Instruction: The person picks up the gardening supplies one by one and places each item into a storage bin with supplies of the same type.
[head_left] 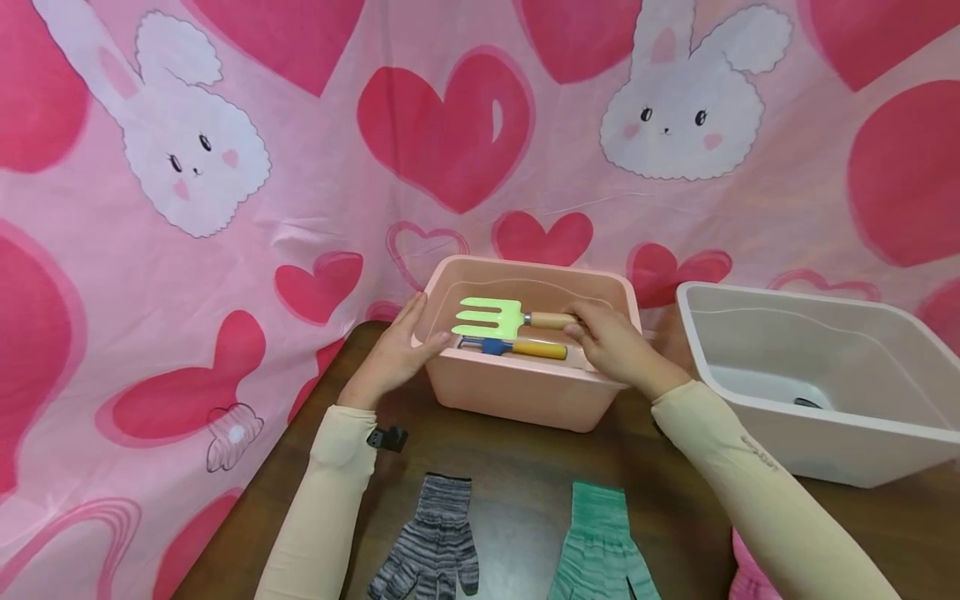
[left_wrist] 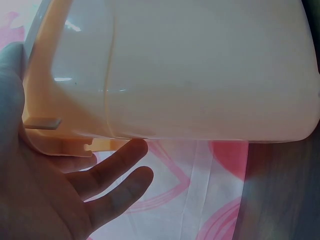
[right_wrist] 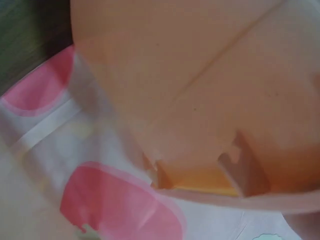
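While the pink bin (head_left: 517, 392) stands between both hands, left hand (head_left: 390, 354) is spread loosely at its left rim; I'd brace with it. Right hand (head_left: 611, 346) pinches the green fork (head_left: 512, 318) by its handle end; better keep tines clear of the blue-headed tool (head_left: 504, 347). Fork points left from that hand, over the bin.

Cloth-backed tabletop spot, room type unclear — pink heart-and-rabbit cloth (head_left: 457, 125) at twelve o'clock, brown table (head_left: 517, 452) at six.

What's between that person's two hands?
The head view shows the pink tub, green fork and yellow-handled blue tool between left hand and right hand.
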